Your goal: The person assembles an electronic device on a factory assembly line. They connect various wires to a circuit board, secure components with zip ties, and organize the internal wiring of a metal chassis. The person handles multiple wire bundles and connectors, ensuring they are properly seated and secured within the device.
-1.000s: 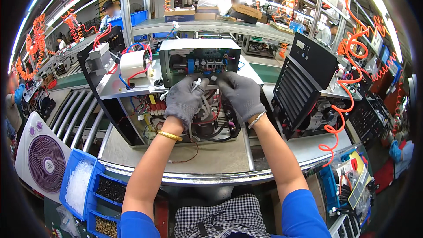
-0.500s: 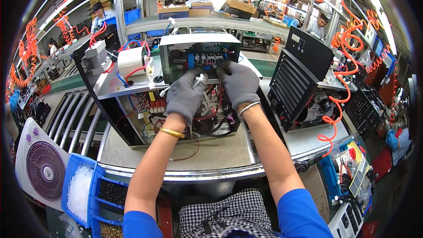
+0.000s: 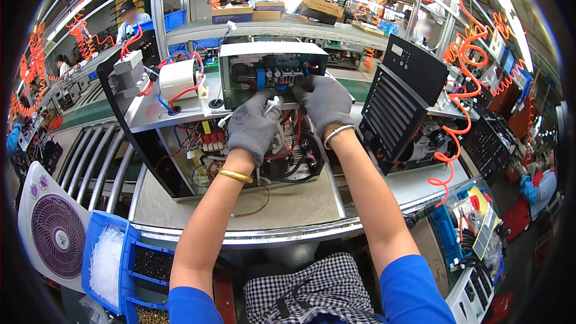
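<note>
Both my hands wear grey gloves and work at the open front of a metal box (image 3: 273, 49) with a circuit board and components inside. My left hand (image 3: 253, 127) is closed around a cable with white plugs (image 3: 272, 105), at the box's lower edge. To its right, my right hand (image 3: 327, 103) has its fingers bent into the box's lower right part; its fingertips are hidden, so what they pinch does not show. The box sits on top of a larger open machine chassis (image 3: 180, 168) full of wires. A white cylinder (image 3: 178, 80) with red and blue leads stands left of the box.
A black louvred machine (image 3: 401, 105) stands at the right, with orange coiled air hoses (image 3: 447, 159) hanging nearby. Blue parts bins (image 3: 107, 264) and a fan (image 3: 57, 231) are at the lower left. A tool tray (image 3: 474, 228) lies at the lower right; rollers (image 3: 99, 162) run left.
My right hand has shifted slightly, its fingers bending more at the box's opening. My left hand stays near the same spot with the cable. The whole view has moved a little.
</note>
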Motion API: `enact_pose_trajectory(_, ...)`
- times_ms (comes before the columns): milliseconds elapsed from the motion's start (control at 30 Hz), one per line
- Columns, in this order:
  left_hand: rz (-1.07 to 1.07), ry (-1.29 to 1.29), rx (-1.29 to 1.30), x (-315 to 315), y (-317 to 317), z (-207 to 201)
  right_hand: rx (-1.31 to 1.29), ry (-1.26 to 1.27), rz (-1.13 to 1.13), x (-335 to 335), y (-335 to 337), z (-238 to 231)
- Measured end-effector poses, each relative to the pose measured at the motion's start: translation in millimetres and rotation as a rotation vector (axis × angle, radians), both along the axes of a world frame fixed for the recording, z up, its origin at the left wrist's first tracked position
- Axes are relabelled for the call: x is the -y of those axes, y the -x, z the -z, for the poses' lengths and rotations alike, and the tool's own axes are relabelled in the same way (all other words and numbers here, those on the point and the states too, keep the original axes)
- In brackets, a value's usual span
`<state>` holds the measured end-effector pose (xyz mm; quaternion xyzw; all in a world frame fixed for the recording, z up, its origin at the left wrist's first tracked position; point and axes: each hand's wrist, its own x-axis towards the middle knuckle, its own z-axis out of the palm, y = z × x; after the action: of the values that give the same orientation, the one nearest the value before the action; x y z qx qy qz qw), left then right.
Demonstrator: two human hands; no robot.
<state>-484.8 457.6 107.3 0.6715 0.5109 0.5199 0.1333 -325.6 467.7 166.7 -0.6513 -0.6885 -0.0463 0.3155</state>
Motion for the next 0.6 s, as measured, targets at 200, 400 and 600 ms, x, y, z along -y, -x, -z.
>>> enact_pose_trajectory(200, 0.022, 0.070, 0.004, 9, 1, -3, 0.174, 0.056, 0.116, 5, 12, -16)
enact_pose_trajectory(400, -0.108, -0.066, -0.159, 40, 25, -5, 0.147, 0.106, 0.070, 25, 15, -21)
enact_pose_trajectory(600, -0.055, 0.174, -0.139, 96, 64, -45, 0.095, 0.021, 0.001, 37, -14, -15)
